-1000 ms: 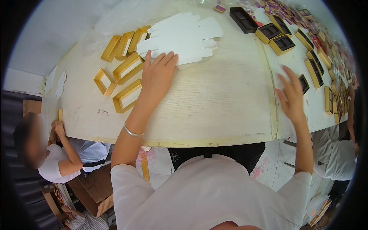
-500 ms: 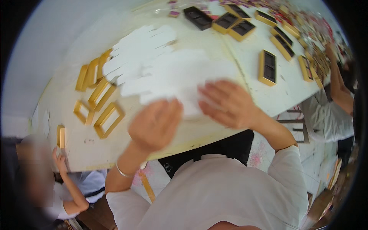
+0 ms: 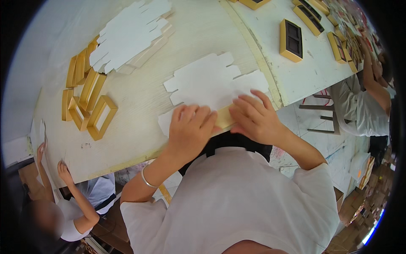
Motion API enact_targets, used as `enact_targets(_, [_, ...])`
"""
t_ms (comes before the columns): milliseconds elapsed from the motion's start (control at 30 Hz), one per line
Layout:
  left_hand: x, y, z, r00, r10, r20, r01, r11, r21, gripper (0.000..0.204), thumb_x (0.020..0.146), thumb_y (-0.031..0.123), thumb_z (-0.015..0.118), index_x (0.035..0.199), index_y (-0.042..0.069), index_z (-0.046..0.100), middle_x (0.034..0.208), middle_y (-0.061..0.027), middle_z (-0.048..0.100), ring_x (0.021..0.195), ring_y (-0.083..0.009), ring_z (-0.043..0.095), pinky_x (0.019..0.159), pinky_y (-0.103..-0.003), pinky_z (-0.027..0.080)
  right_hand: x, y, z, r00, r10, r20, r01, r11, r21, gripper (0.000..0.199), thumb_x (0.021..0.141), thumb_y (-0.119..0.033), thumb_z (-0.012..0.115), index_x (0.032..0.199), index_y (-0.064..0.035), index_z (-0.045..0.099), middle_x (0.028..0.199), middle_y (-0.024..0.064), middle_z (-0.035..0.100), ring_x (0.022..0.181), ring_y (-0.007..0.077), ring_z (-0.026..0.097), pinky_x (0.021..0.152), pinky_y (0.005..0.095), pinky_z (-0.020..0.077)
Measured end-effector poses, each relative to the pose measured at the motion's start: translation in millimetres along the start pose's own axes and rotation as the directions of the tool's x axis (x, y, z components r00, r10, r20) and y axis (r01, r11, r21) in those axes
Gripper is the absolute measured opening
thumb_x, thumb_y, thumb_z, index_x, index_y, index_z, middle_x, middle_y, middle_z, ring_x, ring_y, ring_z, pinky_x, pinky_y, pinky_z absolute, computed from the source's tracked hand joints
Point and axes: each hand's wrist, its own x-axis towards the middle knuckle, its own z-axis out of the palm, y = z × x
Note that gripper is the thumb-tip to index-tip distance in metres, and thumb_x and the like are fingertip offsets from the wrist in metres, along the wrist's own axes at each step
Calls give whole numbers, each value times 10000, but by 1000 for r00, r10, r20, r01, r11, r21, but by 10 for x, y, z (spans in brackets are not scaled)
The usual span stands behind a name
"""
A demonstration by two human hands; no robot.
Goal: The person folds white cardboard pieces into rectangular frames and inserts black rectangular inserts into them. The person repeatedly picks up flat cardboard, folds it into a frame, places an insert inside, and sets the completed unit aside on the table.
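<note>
A white die-cut cardboard blank [image 3: 205, 84] with notched edges lies in front of me by the table's near edge. Its near side is turned up and shows a gold strip [image 3: 224, 119] between my hands. My left hand [image 3: 190, 129] is closed on the left part of this strip, fingers curled over it. At the strip's right part my right hand [image 3: 257, 117] grips too, thumb toward me and fingers bent over the top. A stack of white blanks [image 3: 131, 34] lies farther off to the left.
Several gold box frames [image 3: 101, 118] stand at the left of the table [image 3: 139, 114]. Gold boxes with black inserts [image 3: 291, 40] are at the right. One co-worker's hand [image 3: 64, 172] rests at the left edge; another person's arm [image 3: 374, 82] reaches in at the right.
My hands have come closer together and now grip the card's near side, where gold shows. One blank lies apart from the stack. The view has shifted, and the left co-worker's hand no longer touches a gold piece.
</note>
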Motion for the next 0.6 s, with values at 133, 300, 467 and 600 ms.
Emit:
enact_targets(133, [-232,109,-12,999,-2,32,1,1000,6,420,720,339,740,1028,70,646,957,-34,562,859,-212,527,784,-370,393,-130,-37,52,995,-99,31,98,995,16,322,731,-134,666,1016,10,629,951,86,550,900,240,550,806,377,469])
enact_targets(300, [-80,-24,-60,988,-120,101,141,962,-235,216,783,275,701,872,80,671,905,-26,563,779,-222,521,742,-363,382,114,36,-61,976,47,213,-101,963,251,165,725,-62,639,879,-16,601,908,98,555,817,266,557,665,363,468])
enact_targets(467, [205,-49,-159,972,-233,37,233,972,17,206,789,270,691,897,95,675,727,-34,525,723,-232,483,700,-375,358,437,172,-77,885,209,415,-385,831,402,76,805,-51,629,833,11,594,770,135,577,719,342,555,636,385,457])
enact_targets(600, [156,78,-369,790,-466,400,553,822,-136,387,852,379,640,1095,79,620,774,-76,557,640,-224,518,595,-333,400,447,19,-115,671,445,594,-739,331,587,171,880,-90,636,994,37,619,809,67,644,737,164,599,675,308,479])
